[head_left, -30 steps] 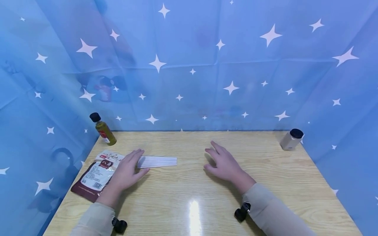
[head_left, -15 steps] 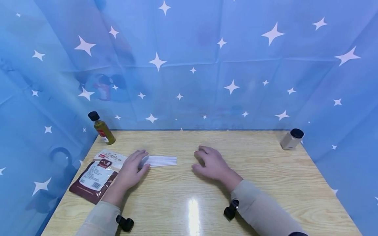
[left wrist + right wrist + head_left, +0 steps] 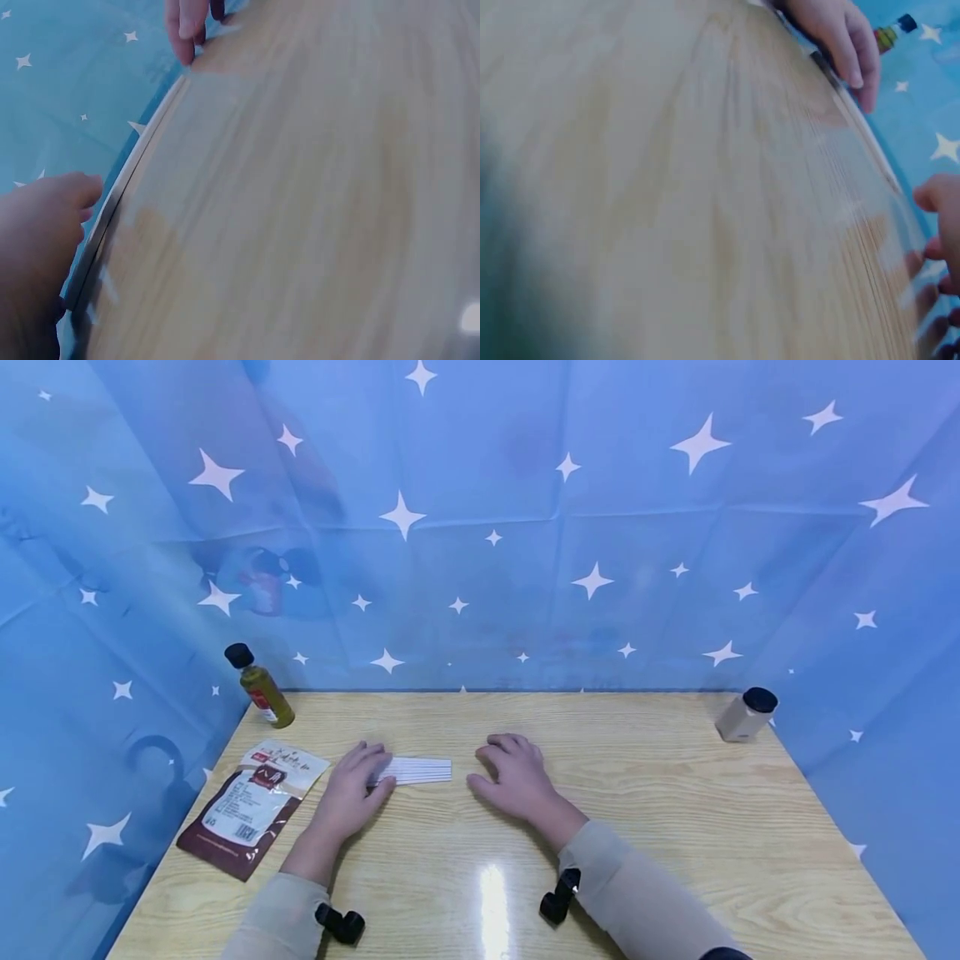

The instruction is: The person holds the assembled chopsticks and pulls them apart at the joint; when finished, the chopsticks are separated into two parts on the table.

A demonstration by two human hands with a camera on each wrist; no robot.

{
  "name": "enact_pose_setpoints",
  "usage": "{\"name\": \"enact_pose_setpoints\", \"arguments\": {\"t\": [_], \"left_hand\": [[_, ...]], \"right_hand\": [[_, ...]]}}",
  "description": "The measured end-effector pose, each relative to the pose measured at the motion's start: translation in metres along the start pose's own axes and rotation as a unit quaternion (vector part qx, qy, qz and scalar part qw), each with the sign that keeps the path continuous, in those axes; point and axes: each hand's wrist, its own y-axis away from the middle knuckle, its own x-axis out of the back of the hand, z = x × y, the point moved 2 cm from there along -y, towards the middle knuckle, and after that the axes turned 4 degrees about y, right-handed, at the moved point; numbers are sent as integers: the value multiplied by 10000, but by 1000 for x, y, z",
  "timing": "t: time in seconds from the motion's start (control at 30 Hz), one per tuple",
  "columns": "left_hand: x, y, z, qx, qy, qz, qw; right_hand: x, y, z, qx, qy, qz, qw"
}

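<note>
A flat, white, lined piece (image 3: 416, 770) lies lengthwise on the table, like folded paper or a bundle of thin strips. My left hand (image 3: 360, 789) is over its left end, fingers loosely bent, hiding that end. In the left wrist view the white piece (image 3: 142, 146) appears as a narrow bar running from the left hand (image 3: 37, 240) towards the other hand's fingertips. My right hand (image 3: 513, 777) is just right of the piece's right end, apart from it, with relaxed fingers and nothing in them.
A brown and white printed pouch (image 3: 251, 810) lies left of the left hand. Behind it, near the back left corner, stands an oil bottle (image 3: 266, 693) with a black cap. A black-lidded jar (image 3: 746, 717) is at the back right. Blue star-patterned cloth (image 3: 480, 568) surrounds the wooden table (image 3: 675, 827).
My right hand has moved left, closer to the white piece. My left hand has shifted slightly right, off the pouch's edge and further over the white piece's left end.
</note>
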Motion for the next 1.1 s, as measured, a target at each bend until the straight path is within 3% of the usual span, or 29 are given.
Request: {"name": "enact_pose_setpoints", "arguments": {"t": [0.27,0.5,0.83,1.0,1.1], "left_hand": [[-5,1,2,248,197,271,9991],[-4,0,2,406,221,337,9984],[-11,-5,2,534,117,486,9973],[-11,-4,2,525,49,574,9970],[-12,-4,1,544,47,577,9968]], "right_hand": [[-10,-5,-13,-130,-261,316,9991],[-19,-17,-32,-392,-381,331,9980],[-29,-25,-53,-592,-96,884,9943],[-32,-26,-54,-905,-464,977,9900],[-31,-27,-54,-1147,-853,804,9865]]}}
